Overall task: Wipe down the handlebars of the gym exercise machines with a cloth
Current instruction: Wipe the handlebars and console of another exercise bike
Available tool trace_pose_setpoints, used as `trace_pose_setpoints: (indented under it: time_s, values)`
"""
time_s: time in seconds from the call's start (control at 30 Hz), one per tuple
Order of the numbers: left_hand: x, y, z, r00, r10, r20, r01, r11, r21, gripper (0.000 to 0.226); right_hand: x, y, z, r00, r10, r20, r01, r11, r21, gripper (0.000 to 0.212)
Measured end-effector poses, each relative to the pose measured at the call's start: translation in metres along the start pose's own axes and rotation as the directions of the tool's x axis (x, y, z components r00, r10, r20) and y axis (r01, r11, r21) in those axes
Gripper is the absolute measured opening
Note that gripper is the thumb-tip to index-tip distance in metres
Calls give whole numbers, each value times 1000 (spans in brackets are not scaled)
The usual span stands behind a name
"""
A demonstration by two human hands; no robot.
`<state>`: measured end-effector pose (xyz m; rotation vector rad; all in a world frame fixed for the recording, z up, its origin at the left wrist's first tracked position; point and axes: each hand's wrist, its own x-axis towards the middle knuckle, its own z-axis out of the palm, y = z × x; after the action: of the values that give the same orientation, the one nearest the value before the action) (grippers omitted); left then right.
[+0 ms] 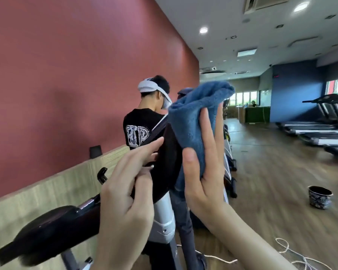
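A blue terry cloth (195,117) is bunched in my right hand (205,172), which presses it against the right side of a black upright part (167,162) of an exercise bike. My left hand (125,193) rests on the left side of that same black part, fingers spread and touching it. Below them runs the silver post (163,217) of the machine. A black saddle (47,228) sits at the lower left. Whether the black part is a console or a handlebar pad is unclear.
A person in a black T-shirt (139,131) with a white head strap stands just beyond the bike, by the red wall (76,75). Treadmills (320,131) line the right side. A dark bucket (320,196) and a white cord (293,256) lie on the wooden floor.
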<state>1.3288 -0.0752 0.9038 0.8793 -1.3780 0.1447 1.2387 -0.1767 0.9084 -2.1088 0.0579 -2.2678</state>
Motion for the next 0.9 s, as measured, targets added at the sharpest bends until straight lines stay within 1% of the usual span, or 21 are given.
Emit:
trace_pose_setpoints:
  time_s: [0.07,0.17,0.27,0.4,0.5,0.57,0.63,0.7,0.77,0.83,0.87,0.9]
  values:
    - [-1,3,1,1000,-26,-6,27,999,18,49,-2,-4,4,1000,14,1,-14,1000,21,49]
    - [-3,4,2,999,-44,-13,45,998,44,50,19,-7,2,999,9,-33,-5,993,121,54]
    - [-2,9,3,997,-80,-9,81,996,48,51,34,-10,-1,1000,1,-15,1,992,126,59]
    - [-2,19,3,994,-107,-3,107,987,117,52,33,-9,1,999,-12,-39,19,984,177,54]
    - [-7,24,6,991,-129,-23,131,969,209,54,24,-2,7,995,-77,-66,90,973,213,45]
    - [-11,23,10,988,-145,-52,153,962,224,53,16,5,10,986,-149,-68,161,963,216,45]
    - [-14,21,13,990,-100,-102,126,947,294,49,12,13,13,973,-221,-65,230,943,240,43]
    - [-21,16,18,988,-3,-158,70,904,421,46,10,22,17,949,-309,-61,313,909,276,40]
    - [-36,7,28,958,135,-251,38,813,582,45,7,33,20,906,-419,-56,414,855,312,38]
    - [-55,-9,38,893,268,-363,83,693,716,44,9,45,23,840,-538,-68,532,794,294,39]
    - [-65,-18,42,871,292,-395,133,635,761,46,13,51,25,802,-592,-82,591,765,254,39]
    - [-73,-27,45,870,276,-408,184,587,789,50,20,55,27,764,-636,-112,644,737,204,40]
